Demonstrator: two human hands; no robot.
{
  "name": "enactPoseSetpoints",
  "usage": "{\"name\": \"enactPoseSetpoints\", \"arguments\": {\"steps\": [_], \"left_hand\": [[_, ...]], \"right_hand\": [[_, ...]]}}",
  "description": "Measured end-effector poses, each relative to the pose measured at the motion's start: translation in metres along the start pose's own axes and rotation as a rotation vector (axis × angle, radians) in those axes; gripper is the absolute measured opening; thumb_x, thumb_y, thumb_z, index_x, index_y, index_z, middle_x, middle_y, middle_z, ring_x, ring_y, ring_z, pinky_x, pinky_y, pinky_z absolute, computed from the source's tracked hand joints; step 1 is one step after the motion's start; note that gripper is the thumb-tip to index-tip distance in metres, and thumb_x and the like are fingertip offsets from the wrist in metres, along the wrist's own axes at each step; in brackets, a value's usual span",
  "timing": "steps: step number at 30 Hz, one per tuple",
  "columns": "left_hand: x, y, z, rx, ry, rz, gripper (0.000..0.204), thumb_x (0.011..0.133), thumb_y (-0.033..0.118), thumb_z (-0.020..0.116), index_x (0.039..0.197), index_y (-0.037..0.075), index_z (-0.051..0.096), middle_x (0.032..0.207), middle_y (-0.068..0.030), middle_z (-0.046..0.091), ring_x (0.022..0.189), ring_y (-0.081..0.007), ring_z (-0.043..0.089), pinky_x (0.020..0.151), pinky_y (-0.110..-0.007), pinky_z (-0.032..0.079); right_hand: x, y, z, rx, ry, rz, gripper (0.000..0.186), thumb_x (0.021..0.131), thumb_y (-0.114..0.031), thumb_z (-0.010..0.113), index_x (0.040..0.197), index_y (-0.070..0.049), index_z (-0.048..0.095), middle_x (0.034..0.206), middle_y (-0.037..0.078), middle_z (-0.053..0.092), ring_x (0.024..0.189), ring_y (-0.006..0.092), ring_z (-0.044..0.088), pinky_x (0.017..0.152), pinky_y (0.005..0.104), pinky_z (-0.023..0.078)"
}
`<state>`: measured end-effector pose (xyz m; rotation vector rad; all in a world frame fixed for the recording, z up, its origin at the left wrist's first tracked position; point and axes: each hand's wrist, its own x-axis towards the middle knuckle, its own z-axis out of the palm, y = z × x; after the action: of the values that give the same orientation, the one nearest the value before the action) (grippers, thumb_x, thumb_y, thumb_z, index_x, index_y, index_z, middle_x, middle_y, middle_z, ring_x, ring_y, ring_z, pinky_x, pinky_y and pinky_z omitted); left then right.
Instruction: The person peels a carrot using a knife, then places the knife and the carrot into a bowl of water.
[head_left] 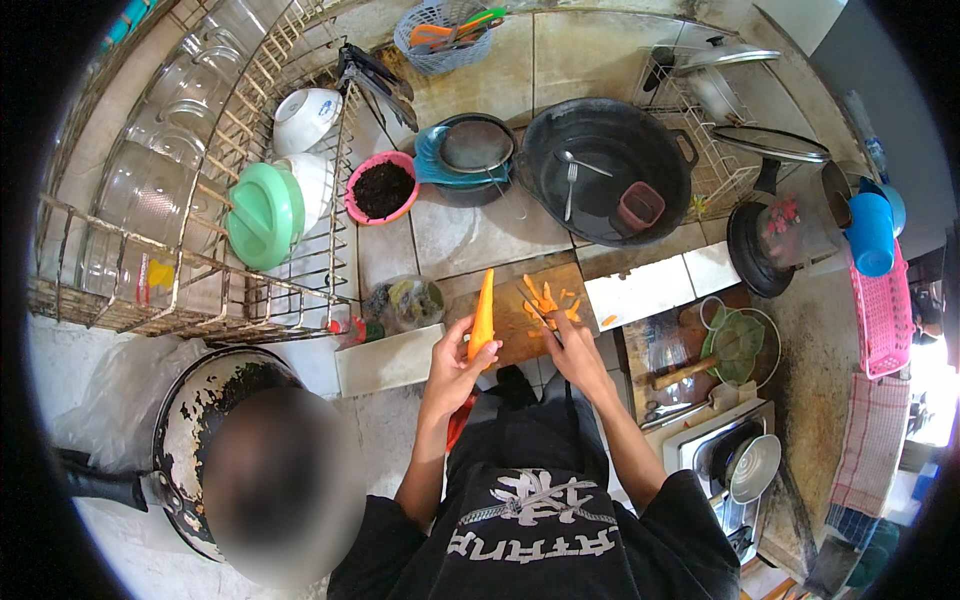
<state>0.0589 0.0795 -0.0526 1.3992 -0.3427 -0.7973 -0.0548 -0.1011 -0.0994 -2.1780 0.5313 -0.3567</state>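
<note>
Gripped upright in left-hand fingers (462,352), long orange peeled carrot (483,315): likely stiff, slick, best held low; right fingers (556,335) closed round dark knife (540,318).

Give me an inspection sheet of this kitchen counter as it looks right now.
Surface: tiled counter, stained; wooden board on it.
Job's things: carrot upright in left hand; carrot strips on board; right hand grips a knife, mostly hidden.
Clutter: black basin with fork and cup; pink bowl; dish rack; worn pan.
Grippers: both hands closed on their things.
Cables: nothing seen.
Surroundings: stove at right, pink basket.
</note>
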Motion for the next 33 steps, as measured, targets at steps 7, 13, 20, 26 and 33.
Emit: {"name": "enactPoseSetpoints", "arguments": {"steps": [7,13,20,26,33], "left_hand": [[0.0,0.001,0.001,0.052,0.033,0.023,0.045,0.087,0.003,0.068,0.127,-0.003,0.048,0.115,-0.0104,0.056,0.093,-0.0205,0.067,0.074,-0.03,0.059],[0.0,0.002,0.002,0.0,0.061,0.018,0.045,0.087,0.004,0.068,0.127,-0.002,0.049,0.114,-0.0103,0.057,0.092,-0.021,0.067,0.073,-0.031,0.059],[0.002,-0.005,-0.006,-0.007,0.093,0.036,0.042,0.088,0.004,0.066,0.126,-0.001,0.049,0.111,-0.0094,0.058,0.091,-0.0215,0.067,0.074,-0.032,0.059],[0.005,-0.003,-0.006,0.008,0.101,0.007,0.041,0.089,0.003,0.065,0.126,0.001,0.048,0.109,-0.0096,0.06,0.09,-0.0212,0.067,0.074,-0.032,0.059],[0.019,-0.009,-0.001,-0.004,0.042,-0.037,0.037,0.094,0.011,0.061,0.126,0.004,0.046,0.104,-0.0096,0.061,0.089,-0.0168,0.064,0.074,-0.03,0.055]], "right_hand": [[0.0,-0.002,0.002,0.001,0.031,0.046,0.017,0.087,-0.009,0.064,0.095,0.005,0.06,0.067,0.026,0.059,0.065,0.044,0.061,0.055,0.0475,0.045],[0.003,0.011,0.01,-0.086,0.008,0.074,0.019,0.084,-0.009,0.066,0.093,0.006,0.06,0.068,0.025,0.062,0.067,0.0436,0.063,0.056,0.0489,0.048],[0.012,0.014,0.014,-0.059,0.111,0.137,0.013,0.082,-0.007,0.064,0.087,0.005,0.06,0.067,0.023,0.062,0.068,0.043,0.063,0.06,0.0487,0.049],[0.018,0.02,0.011,-0.028,0.072,0.195,0.018,0.085,-0.01,0.063,0.096,0.004,0.061,0.068,0.023,0.064,0.068,0.043,0.063,0.061,0.0483,0.05],[0.009,0.031,-0.017,0.039,0.165,0.202,0.025,0.085,-0.009,0.065,0.106,0.0,0.057,0.082,0.024,0.065,0.081,0.0416,0.065,0.067,0.0443,0.05]]}}
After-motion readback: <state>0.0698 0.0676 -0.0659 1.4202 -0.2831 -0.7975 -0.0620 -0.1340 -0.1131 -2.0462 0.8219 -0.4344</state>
